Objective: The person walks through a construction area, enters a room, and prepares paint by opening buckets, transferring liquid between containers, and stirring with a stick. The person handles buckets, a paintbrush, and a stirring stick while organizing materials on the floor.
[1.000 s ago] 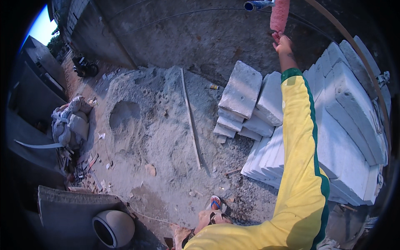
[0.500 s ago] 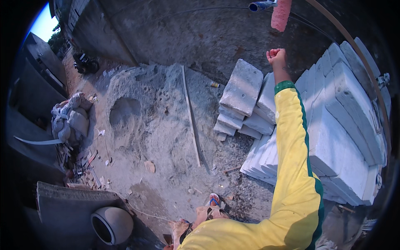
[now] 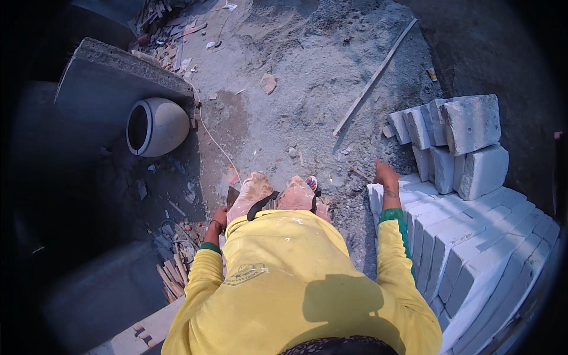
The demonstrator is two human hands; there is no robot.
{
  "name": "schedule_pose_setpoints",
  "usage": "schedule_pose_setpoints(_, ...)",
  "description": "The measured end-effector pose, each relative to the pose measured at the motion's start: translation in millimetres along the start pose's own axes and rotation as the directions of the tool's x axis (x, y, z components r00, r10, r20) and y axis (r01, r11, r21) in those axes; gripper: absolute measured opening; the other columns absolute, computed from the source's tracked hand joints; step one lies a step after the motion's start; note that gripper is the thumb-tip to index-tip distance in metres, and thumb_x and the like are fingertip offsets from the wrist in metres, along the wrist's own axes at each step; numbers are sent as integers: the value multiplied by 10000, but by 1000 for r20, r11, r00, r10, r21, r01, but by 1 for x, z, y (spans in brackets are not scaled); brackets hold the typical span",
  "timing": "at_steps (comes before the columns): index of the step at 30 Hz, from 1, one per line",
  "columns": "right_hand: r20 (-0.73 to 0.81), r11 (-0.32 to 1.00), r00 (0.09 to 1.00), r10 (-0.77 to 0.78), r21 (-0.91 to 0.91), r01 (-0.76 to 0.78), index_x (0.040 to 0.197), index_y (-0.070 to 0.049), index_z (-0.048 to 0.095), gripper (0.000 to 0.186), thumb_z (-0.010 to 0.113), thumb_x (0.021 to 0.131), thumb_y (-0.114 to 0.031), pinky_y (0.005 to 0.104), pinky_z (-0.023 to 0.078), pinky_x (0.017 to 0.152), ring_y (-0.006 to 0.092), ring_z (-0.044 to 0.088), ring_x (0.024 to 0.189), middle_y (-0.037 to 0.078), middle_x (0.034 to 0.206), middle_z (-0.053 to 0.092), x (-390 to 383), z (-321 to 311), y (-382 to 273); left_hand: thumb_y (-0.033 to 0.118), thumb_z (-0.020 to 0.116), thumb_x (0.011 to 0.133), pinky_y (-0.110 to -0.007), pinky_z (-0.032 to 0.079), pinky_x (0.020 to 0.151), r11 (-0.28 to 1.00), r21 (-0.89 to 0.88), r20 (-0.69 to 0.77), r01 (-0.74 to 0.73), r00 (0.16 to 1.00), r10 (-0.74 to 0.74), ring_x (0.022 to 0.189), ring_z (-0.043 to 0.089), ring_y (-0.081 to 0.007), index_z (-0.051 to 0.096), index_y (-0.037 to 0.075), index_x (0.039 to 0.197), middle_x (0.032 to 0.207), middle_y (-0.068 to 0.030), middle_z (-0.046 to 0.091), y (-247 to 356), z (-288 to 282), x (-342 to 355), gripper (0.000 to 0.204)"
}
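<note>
My left hand (image 3: pixel 219 218) hangs beside my left thigh, its fingers closed. A flat, dark-bladed hand tool (image 3: pixel 233 196) sticks out ahead of it; the handle is hidden in the hand. My right hand (image 3: pixel 386 176) is lowered on the right, with a finger stretched out and nothing visible in it. Beside it stands a row of white blocks (image 3: pixel 449 228) set on edge. More white blocks (image 3: pixel 471 124) lie stacked just beyond that row.
Ahead spreads grey sand (image 3: pixel 319 71), with a long wooden strip (image 3: pixel 376 77) across it. On the left stand a round pot (image 3: pixel 168 127) and a concrete slab (image 3: pixel 121 74). A pale cord (image 3: pixel 216 142) runs over the ground toward my legs. Wood pieces (image 3: pixel 173 278) lie near my left arm.
The view has swung down and to the right. My right arm, raised with a fist below a pink paint roller, has come down beside the blocks. The roller is out of view.
</note>
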State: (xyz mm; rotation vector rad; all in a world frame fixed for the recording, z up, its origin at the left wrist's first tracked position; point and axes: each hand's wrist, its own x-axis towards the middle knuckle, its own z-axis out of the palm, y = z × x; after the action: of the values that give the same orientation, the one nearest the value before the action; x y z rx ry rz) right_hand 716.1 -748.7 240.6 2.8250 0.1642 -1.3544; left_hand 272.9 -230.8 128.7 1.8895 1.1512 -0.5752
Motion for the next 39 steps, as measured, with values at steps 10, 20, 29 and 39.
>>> schedule_pose_setpoints(10, 456, -114, 742, -490, 811, -574, 1143, -16, 574, 555, 489, 885, -501, 379, 426, 941, 281, 553, 1070, 163, 1149, 590, -10, 277, -54, 354, 577, 790, -358, 473, 770, 958, 281, 114, 55, 989, -90, 889, 636, -293, 658, 1, 939, 913, -212, 654, -31, 17, -69, 391)
schedule_pose_setpoints(20, -74, -84, 996, 43, 993, 78, 1359, -103, 381, 612, 391, 917, -526, 440, 206, 1072, 183, 327, 1306, 9, 1408, 384, 48, 75, -64, 281, 519, 878, -346, 451, 463, 993, -27, 167, 117, 980, -111, 502, 559, -207, 644, 9, 811, 691, -105, 618, -67, -25, 21, 308)
schedule_pose_setpoints(29, -104, 640, 990, -90, 756, 138, 1111, 41, 602, 425, 484, 925, -322, 309, 418, 889, 178, 571, 1001, 110, 1111, 632, 144, 154, -317, 327, 516, 901, -333, 484, 466, 862, -342, 263, 373, 919, -293, 491, 577, -199, 591, 15, 952, 755, -117, 633, -46, -127, 183, 325)
schedule_pose_setpoints(39, -101, 682, 993, -68, 721, 120, 857, -2, 681, 367, 575, 838, -352, 330, 459, 715, 210, 605, 813, 76, 881, 679, 292, 110, -542, 465, 485, 882, -353, 471, 508, 843, -532, 201, 75, 979, 40, 569, 554, -200, 571, 82, 1053, 756, -80, 611, 106, -360, 600, 429)
